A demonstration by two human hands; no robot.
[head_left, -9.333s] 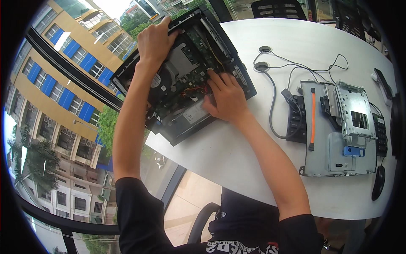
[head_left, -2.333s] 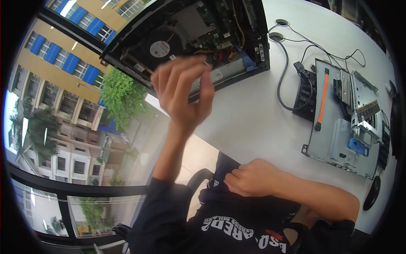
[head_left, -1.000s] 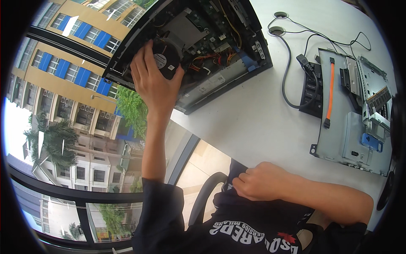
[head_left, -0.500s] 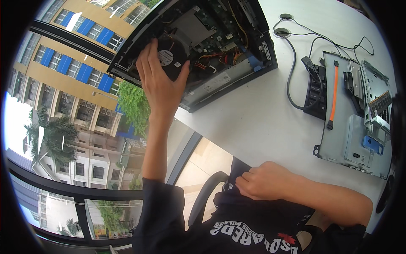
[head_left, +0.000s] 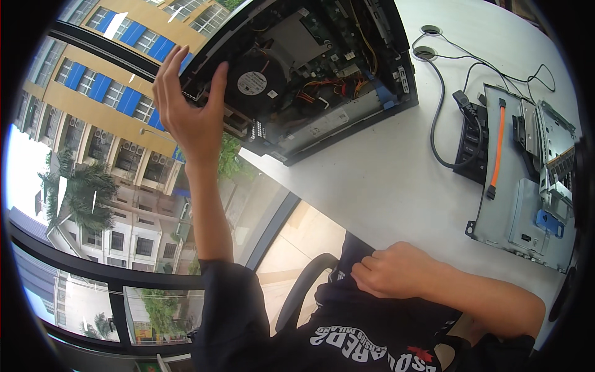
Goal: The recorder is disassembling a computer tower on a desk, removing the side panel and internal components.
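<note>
An opened black desktop computer case point(head_left: 347, 139) stands on the table, its inside facing me. A black round fan point(head_left: 253, 85) with a white label sits at its left, beside circuit boards and coloured cables point(head_left: 316, 93). My left hand point(head_left: 189, 118) is at the case's left edge, open, with thumb and fingers apart around the corner. The thumb overlaps the case; whether it touches cannot be made out. My right hand point(head_left: 396, 270) is closed in a fist near the table's front edge, in front of my body, and nothing shows in it.
At the right lies a metal side panel point(head_left: 496, 223) bearing an orange cable point(head_left: 499, 149), metal brackets point(head_left: 555, 155) and a blue-latched part point(head_left: 548, 223). A power strip point(head_left: 471, 146) with a black cord is beside it. A window point(head_left: 124, 186) borders the table's left; a chair point(head_left: 304, 288) is below.
My left hand has left the fan and moved left to the case's edge, its fingers more spread. The whole view has shifted slightly. My right fist stays in place.
</note>
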